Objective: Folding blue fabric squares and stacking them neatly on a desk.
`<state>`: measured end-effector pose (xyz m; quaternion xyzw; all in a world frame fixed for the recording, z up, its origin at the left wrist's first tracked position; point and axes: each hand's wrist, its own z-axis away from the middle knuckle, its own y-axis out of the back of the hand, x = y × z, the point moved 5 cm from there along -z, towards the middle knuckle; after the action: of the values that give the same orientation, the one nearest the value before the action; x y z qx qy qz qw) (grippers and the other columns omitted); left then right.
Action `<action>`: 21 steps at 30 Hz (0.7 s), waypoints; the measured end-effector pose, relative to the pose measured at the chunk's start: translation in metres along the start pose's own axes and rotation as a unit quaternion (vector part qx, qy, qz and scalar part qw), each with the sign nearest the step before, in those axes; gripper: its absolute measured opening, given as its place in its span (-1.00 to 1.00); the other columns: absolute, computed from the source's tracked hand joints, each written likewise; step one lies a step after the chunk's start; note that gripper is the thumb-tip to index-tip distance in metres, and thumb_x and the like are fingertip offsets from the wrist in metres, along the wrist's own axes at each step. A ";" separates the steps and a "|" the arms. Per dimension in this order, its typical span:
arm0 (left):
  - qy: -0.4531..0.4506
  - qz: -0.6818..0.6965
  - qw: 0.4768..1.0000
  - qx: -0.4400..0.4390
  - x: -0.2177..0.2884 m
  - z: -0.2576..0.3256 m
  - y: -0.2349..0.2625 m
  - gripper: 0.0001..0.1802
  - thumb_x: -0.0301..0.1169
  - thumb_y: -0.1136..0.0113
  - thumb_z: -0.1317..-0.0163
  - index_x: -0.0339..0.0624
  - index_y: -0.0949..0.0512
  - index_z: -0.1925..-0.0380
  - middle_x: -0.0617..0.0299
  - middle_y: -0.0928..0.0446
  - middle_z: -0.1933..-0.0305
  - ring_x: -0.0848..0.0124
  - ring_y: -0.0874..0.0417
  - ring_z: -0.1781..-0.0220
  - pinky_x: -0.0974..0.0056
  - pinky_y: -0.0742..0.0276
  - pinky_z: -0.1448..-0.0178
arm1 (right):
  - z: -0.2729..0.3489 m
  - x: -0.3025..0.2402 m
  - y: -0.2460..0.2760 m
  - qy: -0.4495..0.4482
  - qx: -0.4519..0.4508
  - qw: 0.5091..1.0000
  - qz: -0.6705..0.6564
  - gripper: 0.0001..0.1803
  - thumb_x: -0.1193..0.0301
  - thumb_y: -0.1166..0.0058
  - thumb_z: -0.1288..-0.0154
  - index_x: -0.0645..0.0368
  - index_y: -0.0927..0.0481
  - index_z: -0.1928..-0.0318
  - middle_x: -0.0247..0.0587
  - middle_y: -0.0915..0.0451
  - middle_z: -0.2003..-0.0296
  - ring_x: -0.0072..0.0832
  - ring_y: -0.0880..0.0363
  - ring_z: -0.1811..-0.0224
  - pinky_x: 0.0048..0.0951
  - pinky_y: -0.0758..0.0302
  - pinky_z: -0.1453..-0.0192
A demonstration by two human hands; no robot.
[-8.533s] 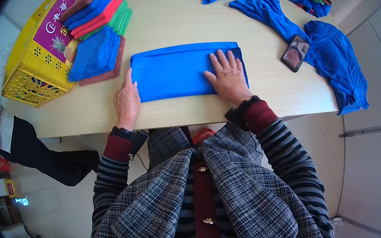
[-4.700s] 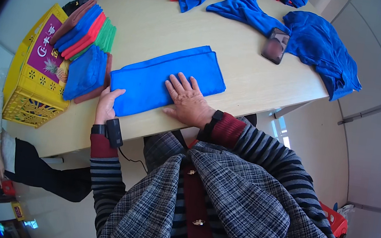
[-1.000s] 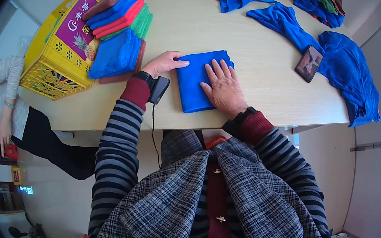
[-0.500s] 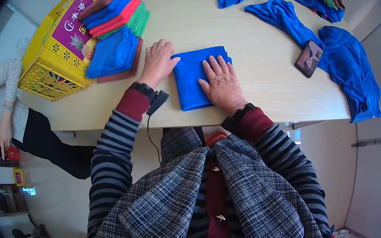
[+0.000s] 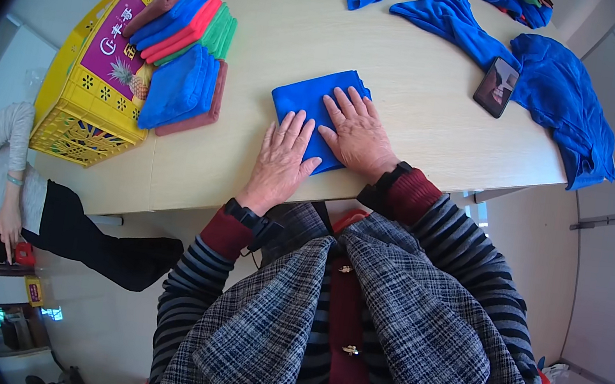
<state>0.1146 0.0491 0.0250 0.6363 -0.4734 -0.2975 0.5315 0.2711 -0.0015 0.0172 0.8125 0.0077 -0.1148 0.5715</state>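
Since half second ago: left hand (image 5: pixel 281 158) shifted from cloth's left edge onto its near-left corner; right hand (image 5: pixel 358 129) unchanged. Both hands flat, fingers spread, palms down on folded blue cloth (image 5: pixel 312 101), gripping nothing. Cloth lies on light wooden table (image 5: pixel 416 89), near front edge. Stack of folded cloths (image 5: pixel 180 88) beside yellow crate (image 5: pixel 85 94), left. Phone (image 5: pixel 496 86) right, near loose blue garment (image 5: pixel 564 102).

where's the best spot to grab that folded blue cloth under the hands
Probably the near left corner of the folded blue cloth, pinched from the table-edge side. It lies flat on the table, so only edges offer a grip. The left hand already rests on that edge, while the right hand presses flat on the middle.
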 end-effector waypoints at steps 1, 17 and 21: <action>-0.002 -0.002 1.000 -0.001 0.001 0.002 0.001 -0.21 -0.07 -0.13 -0.42 -0.24 -0.16 -0.51 -0.04 -0.05 -0.63 0.03 -0.02 -0.66 -0.14 0.12 -0.66 | 0.001 0.001 0.000 0.001 0.000 1.000 0.002 -0.31 -0.06 0.26 -0.58 0.08 -0.27 -0.51 -0.05 -0.18 -0.54 -0.07 0.00 -0.63 -0.02 0.11 -0.67; -0.044 0.015 0.999 -0.007 0.030 0.022 0.016 -0.22 -0.35 -0.24 -0.31 -0.26 -0.19 -0.49 -0.03 -0.14 -0.59 0.03 -0.11 -0.63 -0.15 0.04 -0.64 | -0.014 -0.017 0.013 0.008 -0.030 0.999 -0.026 -0.31 -0.07 0.22 -0.57 0.08 -0.28 -0.51 -0.03 -0.17 -0.54 -0.04 0.01 -0.63 0.08 0.11 -0.65; -0.054 0.015 0.998 -0.008 0.031 0.020 0.013 -0.28 -0.43 -0.18 -0.34 -0.28 -0.20 -0.48 -0.06 -0.15 -0.58 0.00 -0.11 -0.63 -0.09 -0.01 -0.64 | -0.008 -0.001 0.004 0.015 -0.030 0.999 -0.043 -0.31 -0.07 0.23 -0.57 0.06 -0.29 -0.51 -0.06 -0.18 -0.54 -0.03 0.01 -0.63 0.08 0.10 -0.65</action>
<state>0.1046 0.0133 0.0364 0.6074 -0.5086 -0.3271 0.5152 0.2723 0.0051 0.0242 0.7955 0.0541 -0.1268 0.5901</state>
